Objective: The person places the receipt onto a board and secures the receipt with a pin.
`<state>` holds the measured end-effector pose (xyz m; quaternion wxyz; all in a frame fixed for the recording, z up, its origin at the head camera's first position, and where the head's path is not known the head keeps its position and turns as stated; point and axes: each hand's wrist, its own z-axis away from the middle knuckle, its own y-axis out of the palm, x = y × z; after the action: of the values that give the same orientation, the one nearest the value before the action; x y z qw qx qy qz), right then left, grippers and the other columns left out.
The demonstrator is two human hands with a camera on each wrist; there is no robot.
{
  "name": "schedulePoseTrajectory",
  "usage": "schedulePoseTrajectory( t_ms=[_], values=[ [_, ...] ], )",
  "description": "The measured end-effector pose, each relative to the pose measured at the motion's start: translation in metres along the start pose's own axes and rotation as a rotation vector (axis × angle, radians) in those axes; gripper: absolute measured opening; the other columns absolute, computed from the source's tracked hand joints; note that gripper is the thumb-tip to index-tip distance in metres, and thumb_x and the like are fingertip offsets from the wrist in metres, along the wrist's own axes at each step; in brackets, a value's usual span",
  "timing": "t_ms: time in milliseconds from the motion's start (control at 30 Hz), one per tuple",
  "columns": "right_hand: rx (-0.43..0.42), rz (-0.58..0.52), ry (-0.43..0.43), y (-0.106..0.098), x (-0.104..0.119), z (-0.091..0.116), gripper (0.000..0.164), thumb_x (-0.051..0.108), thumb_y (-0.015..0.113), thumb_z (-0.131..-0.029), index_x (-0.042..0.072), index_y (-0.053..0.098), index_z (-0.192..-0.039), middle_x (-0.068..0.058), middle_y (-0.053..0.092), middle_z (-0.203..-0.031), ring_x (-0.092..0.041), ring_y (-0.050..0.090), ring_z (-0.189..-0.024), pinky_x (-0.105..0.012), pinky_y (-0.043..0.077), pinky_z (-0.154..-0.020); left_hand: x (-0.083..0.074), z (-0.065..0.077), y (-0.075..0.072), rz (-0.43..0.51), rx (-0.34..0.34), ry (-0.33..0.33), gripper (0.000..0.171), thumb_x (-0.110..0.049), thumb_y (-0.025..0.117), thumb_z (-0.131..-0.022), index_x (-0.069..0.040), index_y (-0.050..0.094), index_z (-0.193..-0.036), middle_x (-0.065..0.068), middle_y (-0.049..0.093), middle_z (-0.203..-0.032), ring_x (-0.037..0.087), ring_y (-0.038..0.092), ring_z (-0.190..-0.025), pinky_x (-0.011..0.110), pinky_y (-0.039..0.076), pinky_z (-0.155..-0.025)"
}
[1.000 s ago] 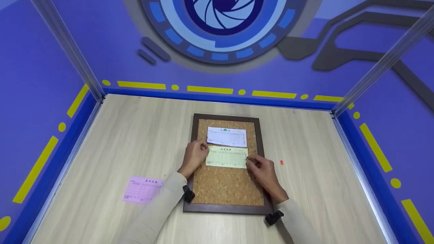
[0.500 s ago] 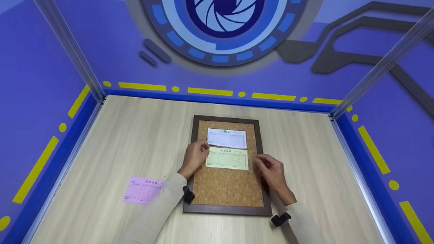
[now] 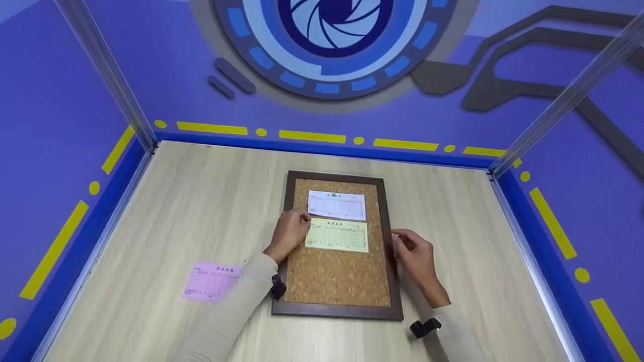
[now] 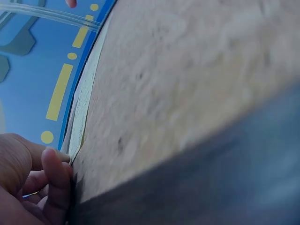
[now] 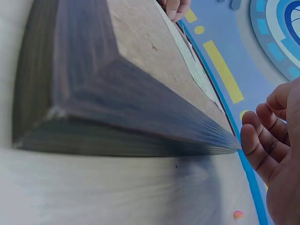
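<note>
A pale yellow printed slip (image 3: 337, 235) lies on the cork board (image 3: 337, 276), just below a white printed slip (image 3: 336, 205) that has a small green mark near its top edge. My left hand (image 3: 291, 231) pinches the yellow slip's upper left corner; in the left wrist view, thumb and finger (image 4: 56, 173) meet at the paper's edge. My right hand (image 3: 415, 254) is apart from the slips, over the board's right frame. Its fingers (image 5: 255, 145) are loosely bent and hold nothing.
A pink printed slip (image 3: 211, 281) lies on the table left of the board, partly covered by the left sleeve (image 3: 226, 306). A small pink-and-orange piece (image 5: 238, 214) lies on the table right of the board. Blue panels (image 3: 322, 115) enclose the table's back and sides.
My right hand has let go of the yellow slip's right edge and moved right, over the frame. It now covers the small pink-and-orange piece in the head view. The left hand stays put.
</note>
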<state>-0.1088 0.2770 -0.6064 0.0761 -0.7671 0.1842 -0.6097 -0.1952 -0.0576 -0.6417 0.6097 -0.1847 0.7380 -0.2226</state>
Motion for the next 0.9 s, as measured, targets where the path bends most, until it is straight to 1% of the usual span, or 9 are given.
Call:
schedulePoseTrajectory(
  t_ms=[67,167,267,333,433,533,700,800,900],
  values=[
    [-0.006,-0.023,-0.014,-0.002,0.007,0.002,0.017,-0.013,0.067,-0.102,-0.009,0.078,-0.114,-0.033,0.065,-0.08,-0.036,0.061,-0.06,-0.016,0.048,-0.053,0.002,-0.001,0.001,-0.053,0.006,0.019,0.012,0.004,0.067,-0.09,-0.001,0.078,-0.09,0.004,0.069,-0.078,0.015,0.06,-0.068,0.031,0.049,-0.06],
    [-0.013,-0.045,-0.039,-0.006,0.016,0.005,0.016,-0.015,0.066,-0.101,-0.01,0.078,-0.112,-0.035,0.065,-0.082,-0.033,0.063,-0.061,-0.017,0.051,-0.055,-0.008,0.002,-0.006,-0.117,0.037,0.03,0.014,0.004,0.067,-0.091,0.0,0.079,-0.093,0.006,0.073,-0.083,0.017,0.06,-0.071,0.035,0.053,-0.062],
    [-0.026,-0.051,-0.043,-0.01,0.018,0.007,0.016,-0.014,0.066,-0.101,-0.008,0.078,-0.111,-0.035,0.066,-0.085,-0.025,0.064,-0.061,-0.017,0.053,-0.057,-0.026,0.009,-0.018,-0.187,0.08,0.047,0.013,0.005,0.069,-0.095,0.002,0.081,-0.099,0.007,0.073,-0.086,0.019,0.06,-0.077,0.041,0.055,-0.07],
    [-0.036,-0.043,-0.045,-0.013,0.015,0.007,0.016,-0.014,0.067,-0.101,-0.008,0.078,-0.111,-0.034,0.066,-0.085,-0.019,0.063,-0.062,-0.018,0.053,-0.057,-0.028,0.011,-0.021,-0.234,0.084,0.094,0.012,0.005,0.071,-0.095,0.003,0.082,-0.102,0.008,0.073,-0.085,0.021,0.06,-0.078,0.043,0.055,-0.079],
    [-0.049,-0.044,-0.042,-0.018,0.013,0.008,0.016,-0.014,0.067,-0.101,-0.007,0.079,-0.11,-0.031,0.067,-0.083,-0.019,0.063,-0.061,-0.018,0.053,-0.057,-0.029,0.012,-0.022,-0.305,0.077,0.174,0.012,0.005,0.074,-0.094,0.003,0.082,-0.103,0.01,0.074,-0.084,0.025,0.061,-0.08,0.045,0.051,-0.088],
    [-0.07,-0.036,-0.048,-0.022,0.01,0.008,0.016,-0.015,0.068,-0.1,-0.007,0.079,-0.109,-0.025,0.068,-0.081,-0.022,0.064,-0.061,-0.018,0.053,-0.056,-0.029,0.013,-0.024,-0.357,0.084,0.231,0.014,0.002,0.075,-0.094,0.002,0.083,-0.106,0.013,0.077,-0.092,0.031,0.062,-0.087,0.048,0.05,-0.086],
    [-0.098,-0.015,-0.066,-0.027,0.01,0.012,0.014,-0.015,0.069,-0.1,-0.01,0.078,-0.109,-0.032,0.069,-0.086,-0.019,0.067,-0.066,-0.015,0.053,-0.061,-0.029,0.015,-0.027,-0.43,0.123,0.223,0.019,-0.008,0.074,-0.099,-0.004,0.083,-0.114,0.012,0.075,-0.111,0.033,0.057,-0.103,0.054,0.047,-0.086],
    [-0.115,0.029,-0.093,-0.028,0.01,0.013,0.014,-0.014,0.07,-0.099,-0.012,0.077,-0.111,-0.033,0.072,-0.095,-0.015,0.068,-0.075,-0.013,0.053,-0.07,-0.029,0.017,-0.029,-0.46,0.147,0.22,0.02,-0.012,0.074,-0.101,-0.006,0.083,-0.117,0.011,0.073,-0.117,0.033,0.055,-0.11,0.057,0.044,-0.09],
    [-0.136,0.053,-0.115,-0.028,0.008,0.013,0.014,-0.014,0.071,-0.099,-0.013,0.077,-0.112,-0.03,0.073,-0.104,-0.018,0.069,-0.087,-0.013,0.052,-0.08,-0.028,0.018,-0.032,-0.467,0.175,0.234,0.021,-0.013,0.075,-0.101,-0.006,0.081,-0.119,0.012,0.072,-0.123,0.034,0.053,-0.116,0.06,0.044,-0.094]
  ],
)
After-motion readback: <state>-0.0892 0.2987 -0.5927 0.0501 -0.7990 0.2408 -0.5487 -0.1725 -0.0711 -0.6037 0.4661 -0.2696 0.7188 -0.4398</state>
